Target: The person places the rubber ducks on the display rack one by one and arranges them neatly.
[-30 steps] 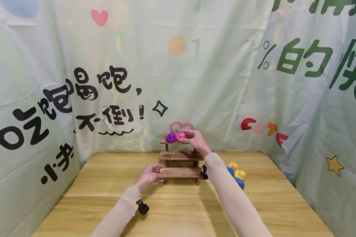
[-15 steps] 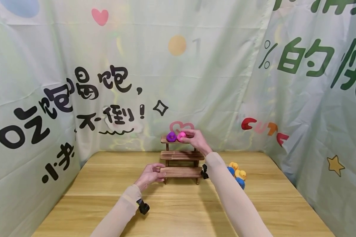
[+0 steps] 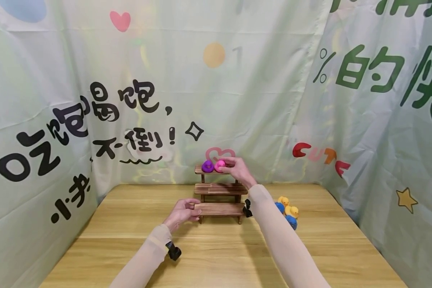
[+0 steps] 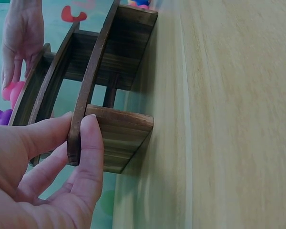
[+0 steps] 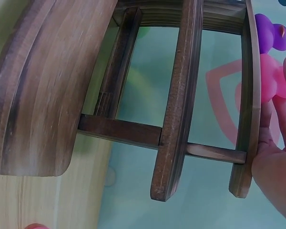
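On my head view the three-tiered wooden stand (image 3: 221, 189) sits upright on the desk (image 3: 209, 256), in front of a printed cloth (image 3: 259, 100); I have the left hand (image 3: 182, 214) at the stand's left end, where its fingers pinch the tip of the lowest board (image 3: 219, 209), the thumb on the upper face and fingertips underneath; the right hand (image 3: 238, 171) is up at the top of the stand, thumb and fingers grasping the pink duck (image 3: 220, 165); that duck is upright on the top board (image 3: 199, 171), with the purple duck (image 3: 207, 166) just beside it toward the stand's left end; whether the two touch, I cannot tell.

To the right of the stand I see yellow ducks (image 3: 292, 211) and blue ducks (image 3: 291, 222) close together on the desk, partly hidden by the right sleeve (image 3: 282, 240); my right wrist view also catches a reddish-pink thing (image 5: 36, 226) past the stand's right end, cut off by the lower edge, too little of it showing to name.
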The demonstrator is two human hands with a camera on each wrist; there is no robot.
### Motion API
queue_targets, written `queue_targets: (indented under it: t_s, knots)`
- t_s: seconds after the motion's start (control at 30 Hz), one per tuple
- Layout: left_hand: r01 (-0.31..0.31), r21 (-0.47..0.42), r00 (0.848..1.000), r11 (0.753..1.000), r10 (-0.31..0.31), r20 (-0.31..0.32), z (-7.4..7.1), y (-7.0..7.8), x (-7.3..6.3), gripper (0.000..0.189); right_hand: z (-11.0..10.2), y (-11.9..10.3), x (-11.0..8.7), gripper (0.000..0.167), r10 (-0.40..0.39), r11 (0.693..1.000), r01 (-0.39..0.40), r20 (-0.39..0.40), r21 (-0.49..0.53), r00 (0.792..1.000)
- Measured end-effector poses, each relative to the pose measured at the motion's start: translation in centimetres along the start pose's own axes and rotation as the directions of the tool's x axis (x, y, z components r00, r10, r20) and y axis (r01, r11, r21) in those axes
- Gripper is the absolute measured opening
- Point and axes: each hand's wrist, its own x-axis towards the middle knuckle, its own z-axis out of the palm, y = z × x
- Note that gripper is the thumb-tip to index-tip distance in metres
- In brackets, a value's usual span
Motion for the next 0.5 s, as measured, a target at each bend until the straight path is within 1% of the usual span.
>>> queue_targets:
  t_s: [0.3, 0.5]
  knots:
    - [-0.005, 0.003, 1.0, 1.0, 0.005, -0.001, 0.01, 0.03, -0.17, 0.04, 0.0, 0.03, 0.04, 0.051, 0.01, 1.0, -0.01, 0.001, 0.011, 1.0]
    - [-0.008, -0.012, 1.0, 1.0, 0.008, 0.008, 0.04, -0.03, 0.02, 0.04, -0.03, -0.05, -0.02, 0.053, 0.002, 0.999, -0.002, -0.002, 0.033, 1.0]
